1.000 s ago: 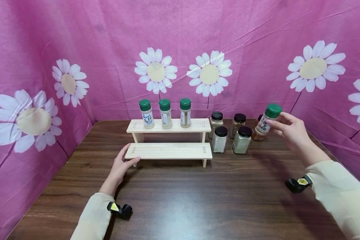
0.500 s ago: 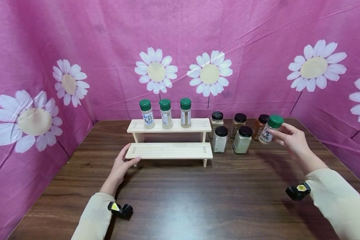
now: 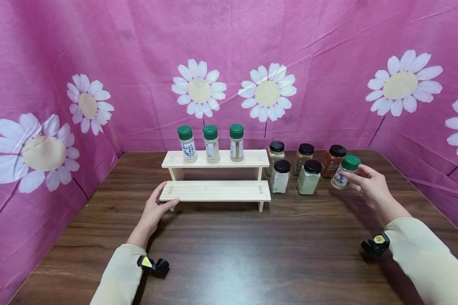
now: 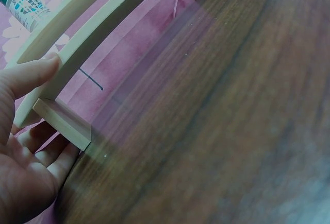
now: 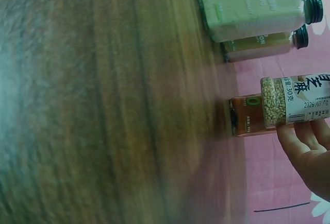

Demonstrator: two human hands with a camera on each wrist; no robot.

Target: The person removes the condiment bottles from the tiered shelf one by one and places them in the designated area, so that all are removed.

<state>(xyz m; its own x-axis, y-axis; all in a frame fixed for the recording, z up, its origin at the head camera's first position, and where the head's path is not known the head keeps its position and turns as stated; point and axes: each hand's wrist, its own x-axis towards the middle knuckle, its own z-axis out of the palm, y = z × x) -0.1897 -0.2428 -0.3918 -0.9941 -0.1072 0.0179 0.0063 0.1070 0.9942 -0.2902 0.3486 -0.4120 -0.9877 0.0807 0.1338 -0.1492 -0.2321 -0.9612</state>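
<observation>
One round, clear jar (image 3: 340, 179) w/ bumpy seeds (image 5: 274, 108): R hand (image 3: 373, 187) pinches it. L hand (image 3: 152, 214) grips flat wood rack (image 3: 215, 190).

Room type unclear: a screened-off space, pink daisy-print cloth (image 3: 141, 55) around a wood-grain table (image 3: 229, 254)

The head view is bright and mostly clear. Light seems to come from above and makes a big white shine on the front of the desk (image 3: 229, 271). A soft, dark shadow lies under the right hand (image 3: 372, 188). Flowers (image 3: 43, 153) near the sides look stretched. Both wrist views are dimmer. The left one makes the wooden rack (image 4: 85, 49) look bent. The desk is blurry in both, but the words on the seed jar (image 5: 296, 100) look sharp.
</observation>
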